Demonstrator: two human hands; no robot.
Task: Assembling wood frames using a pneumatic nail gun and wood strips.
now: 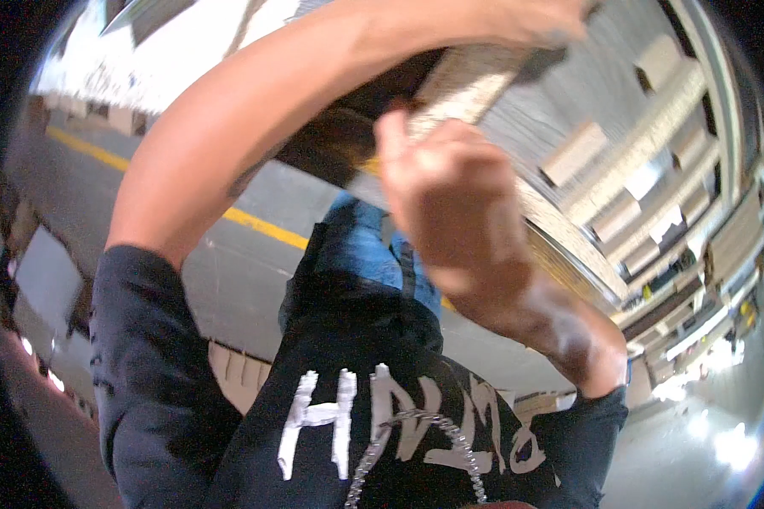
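My left arm reaches from the left across the top of the view. My left hand [552, 21] is at the top right, beside a pale chipboard strip [471, 81] and over a grey wood-grain panel [539, 106]. Its fingers are blurred and partly cut off by the picture's edge. Below it, my right hand [454, 170] is curled closed, back of the hand up, at the near end of the chipboard strip. Motion smears it, and whatever its fingers hold is hidden. A dark gap [348, 123] shows between the left forearm and the right hand.
Chipboard rails [645, 153] and small wooden blocks [573, 153] lie on the right. A bright white speckled surface [178, 64] is at the upper left. A yellow line [263, 227] crosses the grey floor [204, 288]. Stacked boards [730, 246] stand at the far right.
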